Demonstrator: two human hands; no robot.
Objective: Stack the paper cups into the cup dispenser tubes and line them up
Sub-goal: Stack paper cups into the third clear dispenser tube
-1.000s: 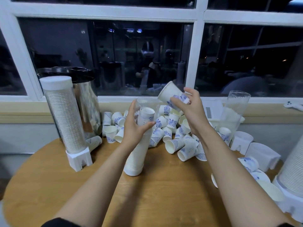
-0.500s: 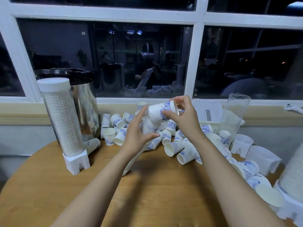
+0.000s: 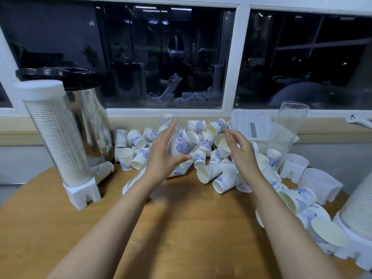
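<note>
1. The round wooden bench carries everything, pushed up to a dark window.
2. At back left stands a steel urn with a black lid.
3. In front of it your filled dispenser tube stands upright on a white base, capped in white and packed with stacked white cups.
4. A second packed tube shows at the right edge, partly cut off.
5. The tilted clear tube leans from the bench up toward the window; it holds a stack of cups, with a blue-printed cup near its upper mouth.
6. Another clear tube stands at back right with cups low inside.
7. Two white bases sit near it.
8. The loose paper cups, white with blue print, lie heaped between the tubes, mostly on their sides.
9. Your left hand grasps the tilted tube, thumb under it.
10. Your right hand hangs released over the heap, fingers loosely curled, holding nothing.
</note>
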